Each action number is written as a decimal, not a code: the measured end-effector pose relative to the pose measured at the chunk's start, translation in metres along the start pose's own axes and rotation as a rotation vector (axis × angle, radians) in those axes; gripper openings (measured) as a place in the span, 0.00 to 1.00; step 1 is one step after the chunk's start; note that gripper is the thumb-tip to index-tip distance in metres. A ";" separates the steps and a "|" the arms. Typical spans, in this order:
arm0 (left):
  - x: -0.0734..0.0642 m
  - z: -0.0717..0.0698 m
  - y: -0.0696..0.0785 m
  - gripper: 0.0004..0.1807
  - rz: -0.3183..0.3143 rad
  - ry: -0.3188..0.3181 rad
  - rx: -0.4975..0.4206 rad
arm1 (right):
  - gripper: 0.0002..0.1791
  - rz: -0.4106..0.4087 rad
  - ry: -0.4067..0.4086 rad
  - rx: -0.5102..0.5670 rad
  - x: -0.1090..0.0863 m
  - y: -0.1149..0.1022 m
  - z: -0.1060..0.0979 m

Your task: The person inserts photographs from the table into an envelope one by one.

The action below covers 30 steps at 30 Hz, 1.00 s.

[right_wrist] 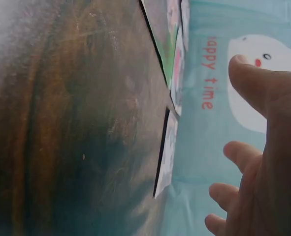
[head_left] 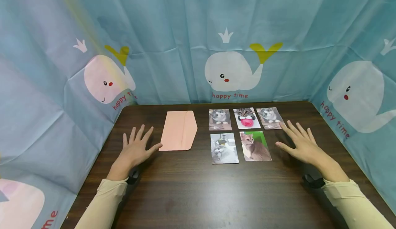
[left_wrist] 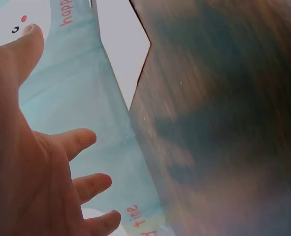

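Left fingers (head_left: 149, 133) beside pink envelope (head_left: 179, 131).

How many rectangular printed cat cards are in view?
5: far row, left grey-white card, middle tabby card, right grey-white card; near row, left whitish card, right brown-cat card. Any underneath would be hidden.

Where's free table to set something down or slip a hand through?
Biggest patch: near tabletop, nearside of the envelope and photo cards, between the sleeves. Narrower lane: between envelope and cards. Crowded: far right-of-centre, five cards close together, right hand beside them.
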<state>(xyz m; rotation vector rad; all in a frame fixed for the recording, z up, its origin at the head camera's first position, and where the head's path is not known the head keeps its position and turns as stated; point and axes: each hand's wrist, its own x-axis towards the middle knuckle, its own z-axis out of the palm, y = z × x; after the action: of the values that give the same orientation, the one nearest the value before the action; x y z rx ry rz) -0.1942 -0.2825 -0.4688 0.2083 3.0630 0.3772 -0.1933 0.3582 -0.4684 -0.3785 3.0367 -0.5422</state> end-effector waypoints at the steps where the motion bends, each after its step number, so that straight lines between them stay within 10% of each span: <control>1: 0.001 0.000 0.001 0.55 0.003 0.001 0.003 | 0.54 0.003 -0.002 -0.001 0.001 0.001 0.000; 30: 0.052 0.023 0.052 0.66 -0.059 -0.105 0.030 | 0.56 0.085 -0.064 0.004 0.068 0.023 0.008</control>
<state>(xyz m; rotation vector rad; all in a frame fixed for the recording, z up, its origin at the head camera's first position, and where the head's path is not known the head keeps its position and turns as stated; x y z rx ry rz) -0.2380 -0.2195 -0.4799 0.1343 2.9649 0.3077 -0.2636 0.3604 -0.4829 -0.2601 2.9737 -0.5198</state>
